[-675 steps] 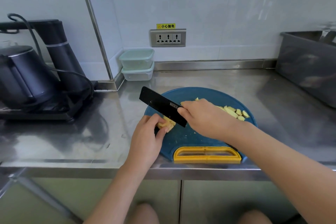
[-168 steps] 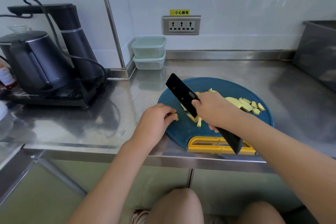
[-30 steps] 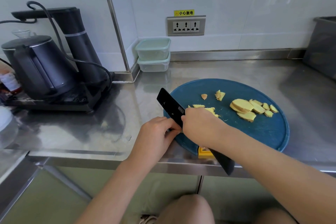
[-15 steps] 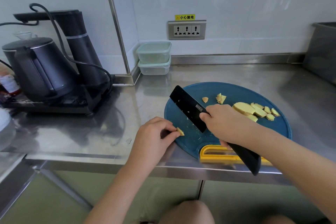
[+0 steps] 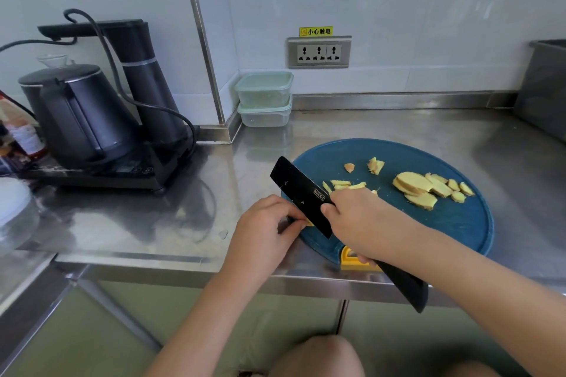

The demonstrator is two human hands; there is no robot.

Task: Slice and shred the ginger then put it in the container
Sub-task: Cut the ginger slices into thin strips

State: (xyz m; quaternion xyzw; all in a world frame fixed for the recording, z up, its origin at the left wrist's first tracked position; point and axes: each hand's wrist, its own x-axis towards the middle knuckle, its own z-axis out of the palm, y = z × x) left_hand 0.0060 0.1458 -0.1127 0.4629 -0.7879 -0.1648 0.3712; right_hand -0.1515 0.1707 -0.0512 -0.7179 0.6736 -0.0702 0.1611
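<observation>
one knife (image 5: 301, 196) in right hand (image 5: 363, 225); left hand (image 5: 263, 231) pinches ginger (image 5: 308, 222).

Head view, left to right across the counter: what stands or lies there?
From the left: black kettle → stacked containers → ginger slices → grey bin at the right edge.

Stainless steel counter (image 5: 398, 131), one. It carried:
- a round blue cutting board (image 5: 444, 223), at the front edge;
- two stacked lidded plastic containers (image 5: 265, 99), behind the board to its left, against the wall;
- a black electric kettle station (image 5: 122, 168), well left of the board;
- a grey tub (image 5: 545, 92), behind the board to its right, cut off by the frame.
</observation>
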